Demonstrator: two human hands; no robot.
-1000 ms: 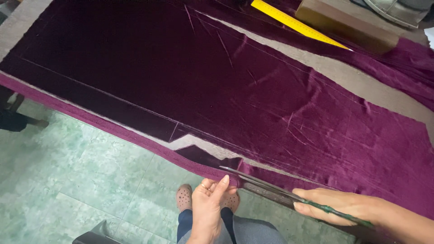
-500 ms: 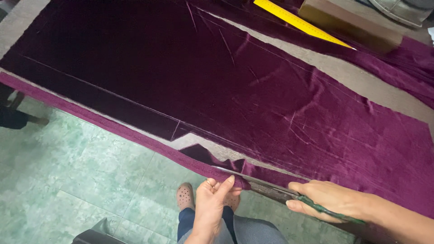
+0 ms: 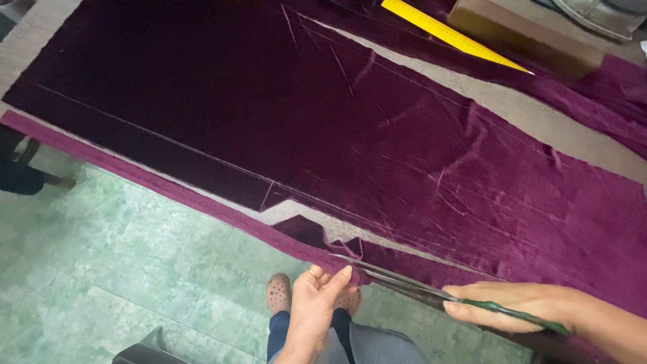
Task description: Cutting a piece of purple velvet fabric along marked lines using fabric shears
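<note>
Both scissors point(image 3: 431, 294) blades half-buried in purple velvet point(image 3: 377, 148); right hand point(image 3: 519, 307) covers handles.

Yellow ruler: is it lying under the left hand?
No. The yellow ruler lies at the far edge of the table, well away from the left hand, which grips the purple fabric strip at the near edge.

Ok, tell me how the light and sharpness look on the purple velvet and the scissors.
Head view: soft, even light; pale sheen streaks on the creased purple velvet cloth; long dark-bladed scissors slightly smeared; right hand and left hand fairly sharp; yellow ruler bright without glare.
</note>
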